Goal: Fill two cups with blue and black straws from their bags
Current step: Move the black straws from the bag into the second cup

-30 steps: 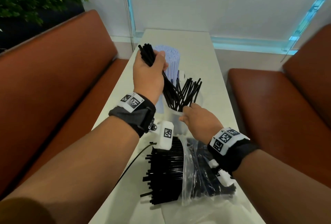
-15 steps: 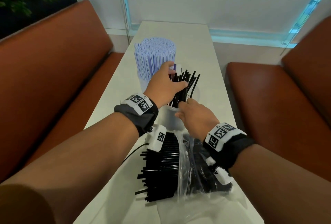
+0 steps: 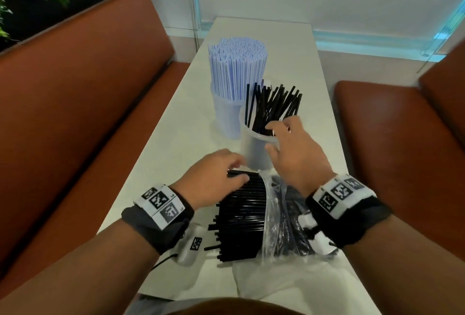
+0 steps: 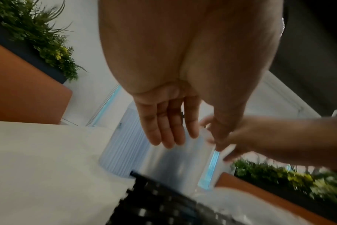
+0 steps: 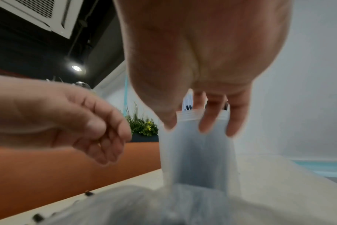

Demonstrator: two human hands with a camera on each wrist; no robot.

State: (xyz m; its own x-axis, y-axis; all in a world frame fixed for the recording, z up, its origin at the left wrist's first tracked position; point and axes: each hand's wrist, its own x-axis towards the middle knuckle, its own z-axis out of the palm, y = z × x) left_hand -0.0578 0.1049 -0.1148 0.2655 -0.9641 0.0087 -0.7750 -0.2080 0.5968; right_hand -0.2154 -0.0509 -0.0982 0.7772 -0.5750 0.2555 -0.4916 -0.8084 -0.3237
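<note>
Black straws (image 3: 239, 211) lie half out of the plastic bag (image 3: 281, 216) near the cup (image 3: 256, 148). They look light, smooth, bendable; best pinched mid-bundle. Left hand (image 3: 214, 181) rests loosely on them, right hand (image 3: 294, 153) open, holding nothing.

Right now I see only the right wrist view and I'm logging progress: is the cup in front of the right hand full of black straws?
Observer: No. The head view shows the near cup holding a loose fan of black straws, with room left.
Operator: And the blue ones?
Observer: The blue straws pack the far cup tightly.
Operator: What is the left hand touching?
Observer: The left hand touches the black bundle sticking out of the bag.
</note>
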